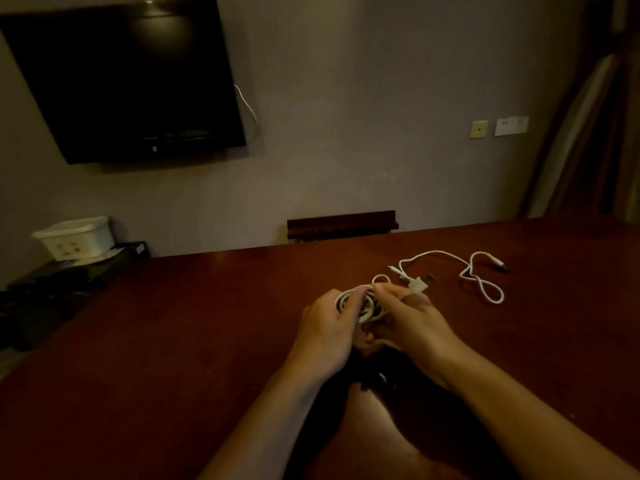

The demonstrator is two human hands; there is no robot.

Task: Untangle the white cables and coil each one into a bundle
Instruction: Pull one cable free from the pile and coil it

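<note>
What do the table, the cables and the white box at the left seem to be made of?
Table: probably varnished wood or veneer, since its reddish-brown top shows a soft glare.
Cables: flexible white plastic or rubber sheath; they bend into smooth loops.
Box: seemingly matte white plastic, though dim light leaves this open.

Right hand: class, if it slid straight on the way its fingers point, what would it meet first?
Probably the left hand, gripping the same coiled white cable bundle as the right hand; depth unclear.
</note>
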